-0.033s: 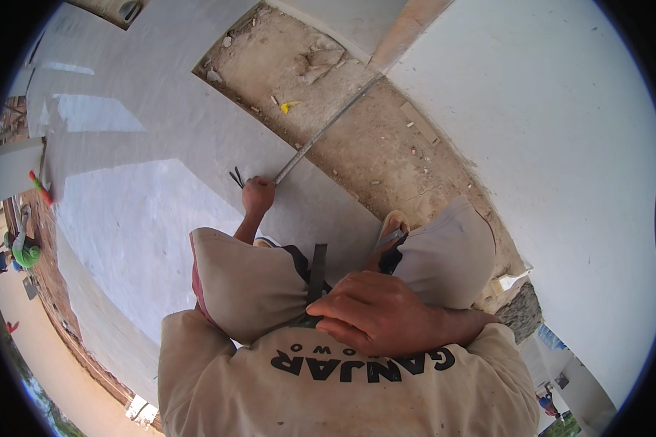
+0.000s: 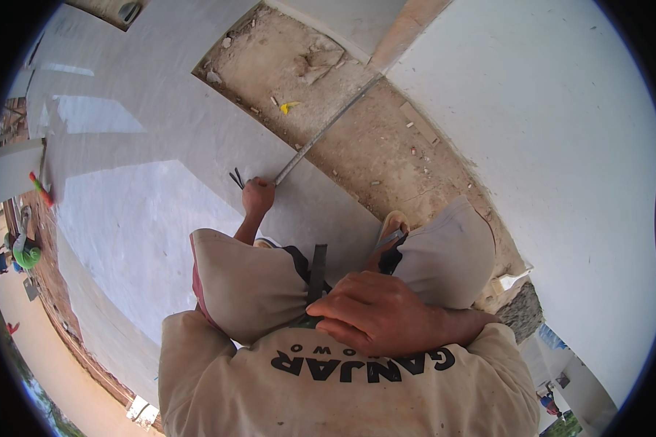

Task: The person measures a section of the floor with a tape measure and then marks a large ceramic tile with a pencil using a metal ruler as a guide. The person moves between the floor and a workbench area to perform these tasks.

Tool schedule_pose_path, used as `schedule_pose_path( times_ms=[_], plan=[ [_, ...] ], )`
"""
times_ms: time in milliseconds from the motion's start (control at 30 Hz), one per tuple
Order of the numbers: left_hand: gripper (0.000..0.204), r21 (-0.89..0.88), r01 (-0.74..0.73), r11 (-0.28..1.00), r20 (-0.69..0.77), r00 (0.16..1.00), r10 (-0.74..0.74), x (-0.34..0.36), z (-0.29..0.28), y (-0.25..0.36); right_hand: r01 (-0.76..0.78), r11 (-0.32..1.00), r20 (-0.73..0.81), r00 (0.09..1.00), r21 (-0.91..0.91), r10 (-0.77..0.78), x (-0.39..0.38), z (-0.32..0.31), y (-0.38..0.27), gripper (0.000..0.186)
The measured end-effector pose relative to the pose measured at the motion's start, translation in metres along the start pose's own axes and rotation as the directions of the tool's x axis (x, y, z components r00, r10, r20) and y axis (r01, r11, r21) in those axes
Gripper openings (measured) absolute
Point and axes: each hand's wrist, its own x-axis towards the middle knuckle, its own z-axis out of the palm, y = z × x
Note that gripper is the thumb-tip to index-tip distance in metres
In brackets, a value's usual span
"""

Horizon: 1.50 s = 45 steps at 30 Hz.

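My left hand [image 2: 258, 195] is closed at the near end of a long, narrow grey bar [image 2: 321, 133]. The bar runs off diagonally across a sunken dirt strip to the wall's foot. Two thin dark prongs [image 2: 237, 178] stick out on the other side of this hand; what they belong to is hidden. Close to my lap, my right hand [image 2: 372, 309] is curled, its fingertips beside a dark flat strip [image 2: 318, 273] that stands up between my knees. Whether the fingers hold the strip cannot be made out.
Smooth grey floor [image 2: 175, 138] lies left of the dirt strip [image 2: 386, 153], which holds rubble and a yellow scrap [image 2: 289, 107]. A white wall [image 2: 547, 131] rises on the right. Far left, a person in green [image 2: 26, 251] bends near a shovel [image 2: 30, 288].
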Motion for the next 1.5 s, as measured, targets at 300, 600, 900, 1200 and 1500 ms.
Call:
schedule_pose_path(
  times_ms=[300, 600, 900, 1200, 1500],
  plan=[
    [0.024, 0.012, -0.005, 1.000, -0.009, 1.000, 0.005, -0.0023, -0.0032, 0.0064, -0.013, 1.000, -0.006, 1.000, -0.005, 0.013, -0.0008, 0.0004, 0.0009, 0.021],
    [0.023, 0.003, 0.006, 1.000, -0.006, 1.000, -0.006, -0.0025, -0.0016, 0.0043, -0.019, 1.000, -0.002, 1.000, 0.004, 0.019, -0.0017, -0.0004, -0.0001, 0.021],
    [0.021, 0.008, -0.006, 1.000, -0.008, 1.000, 0.006, -0.0031, -0.0014, 0.0044, -0.010, 1.000, -0.019, 1.000, 0.004, 0.010, -0.0019, 0.0003, -0.0004, 0.022],
    [0.021, 0.018, -0.028, 0.999, -0.027, 0.999, 0.029, -0.0058, -0.0033, 0.0082, -0.004, 1.000, -0.020, 1.000, 0.014, 0.004, -0.0021, -0.0005, 0.0001, 0.023],
    [0.022, 0.013, -0.034, 0.999, -0.027, 0.999, 0.034, -0.0055, -0.0015, 0.0036, -0.003, 1.000, 0.001, 1.000, -0.006, 0.003, -0.0030, -0.0010, -0.0005, 0.024]
  ],
)
